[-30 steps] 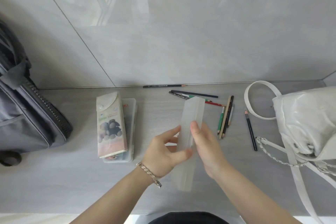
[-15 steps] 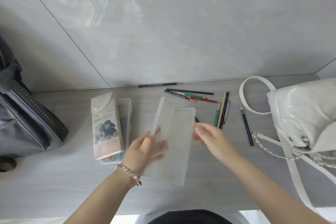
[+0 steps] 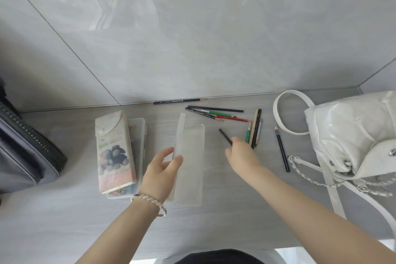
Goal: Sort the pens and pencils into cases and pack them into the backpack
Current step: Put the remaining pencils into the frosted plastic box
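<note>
Since half a second back, your frosted case (image 3: 190, 169) has come down flat and open on the table (image 3: 235, 221), and your right hand (image 3: 242, 156) has left it to pinch a dark pencil (image 3: 224, 136). Your left hand (image 3: 160, 169) holds the raised lid (image 3: 179, 135) lightly between thumb and fingers. The tray lies just left of your right hand, its long axis running away from you, so a short leftward carry looks unobstructed. Loose pencils (image 3: 216, 113) lie beyond. The printed case (image 3: 113, 150) and grey backpack (image 3: 25, 152) sit to the left, the white bag (image 3: 353, 135) to the right.
</note>
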Demonstrator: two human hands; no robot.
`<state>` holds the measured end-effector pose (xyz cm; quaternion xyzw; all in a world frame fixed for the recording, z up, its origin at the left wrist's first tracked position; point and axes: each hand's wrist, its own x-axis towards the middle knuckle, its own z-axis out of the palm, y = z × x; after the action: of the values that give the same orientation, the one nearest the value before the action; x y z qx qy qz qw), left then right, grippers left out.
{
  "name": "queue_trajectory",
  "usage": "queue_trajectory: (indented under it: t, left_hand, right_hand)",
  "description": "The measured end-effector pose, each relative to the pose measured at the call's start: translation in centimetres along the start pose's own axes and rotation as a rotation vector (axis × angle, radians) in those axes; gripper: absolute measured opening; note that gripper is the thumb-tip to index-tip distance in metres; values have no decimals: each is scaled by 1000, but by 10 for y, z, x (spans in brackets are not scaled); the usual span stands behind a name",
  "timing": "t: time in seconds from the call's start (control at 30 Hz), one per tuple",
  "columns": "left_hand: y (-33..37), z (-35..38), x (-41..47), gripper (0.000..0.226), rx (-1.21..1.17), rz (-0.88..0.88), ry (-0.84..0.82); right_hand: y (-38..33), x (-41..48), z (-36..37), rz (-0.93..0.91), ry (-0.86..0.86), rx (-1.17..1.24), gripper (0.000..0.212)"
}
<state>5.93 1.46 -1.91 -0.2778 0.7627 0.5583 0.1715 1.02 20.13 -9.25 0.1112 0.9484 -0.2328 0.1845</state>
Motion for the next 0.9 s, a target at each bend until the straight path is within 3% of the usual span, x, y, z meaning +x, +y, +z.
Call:
queue_trajectory:
  t: [0.13, 0.3, 0.4, 0.5, 0.57, 0.63, 0.77, 0.9]
  left_hand:
    - [1, 4, 1, 31, 5, -1, -10]
    - [4, 11, 1, 36, -6, -20, -43]
    - [6, 14, -1, 39, -1, -26, -66]
    - [7, 15, -3, 60, -26, -65, -74]
    - [8, 15, -7, 67, -45, -69, -64]
    - [8, 17, -11, 68, -53, -70, -72]
    - [7, 18, -16, 52, -41, -30, -91]
    - [10, 16, -21, 44, -73, 19, -83]
  right_hand:
    - [38, 10, -34, 179, 314, 51, 26]
    - [85, 8, -42, 313, 228, -130, 30]
    - [84, 4, -45, 260, 231, -32, 36]
    - [54, -10, -57, 182, 303, 372, 33]
    - [22, -29, -61, 69, 246, 635, 29]
    - [-8, -50, -55, -72, 124, 747, 34]
    - [-39, -76, -32, -264, -54, 569, 39]
    - [-36, -78, -16, -309, -33, 289, 49]
